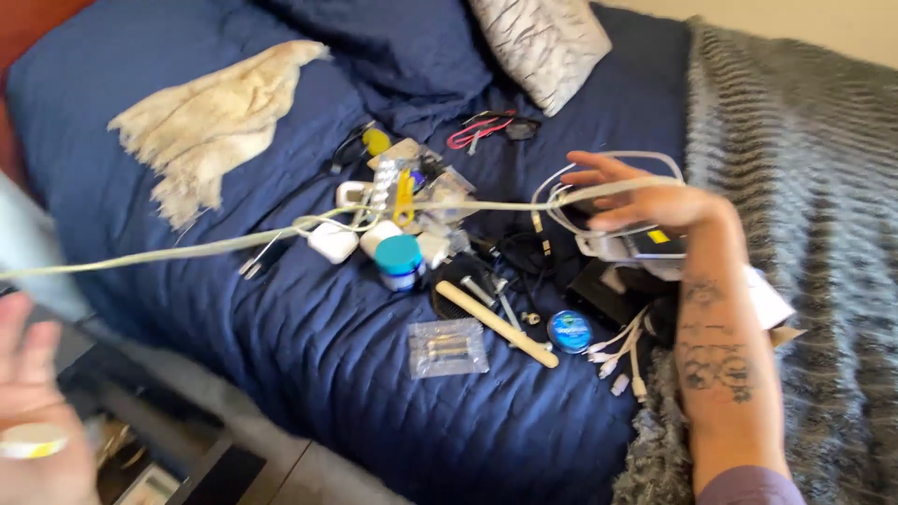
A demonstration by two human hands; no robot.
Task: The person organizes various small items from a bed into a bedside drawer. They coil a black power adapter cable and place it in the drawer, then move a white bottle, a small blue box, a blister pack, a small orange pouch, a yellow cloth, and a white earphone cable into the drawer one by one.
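White cable [281, 238] blurs leftward; left hand [33, 411] cut off, blurred

We count two hands, our left hand [33, 411] at the lower edge and our right hand [645, 201] over the bed [309, 346]. On it we see one cream cloth [210, 117], one patterned pillow [543, 42], one grey blanket [804, 187], one teal-lidded jar [399, 260], one round blue tin [570, 330], one wooden stick [496, 324], one clear packet [448, 348] and one white charger block [333, 241]. The tangled cables we cannot count.
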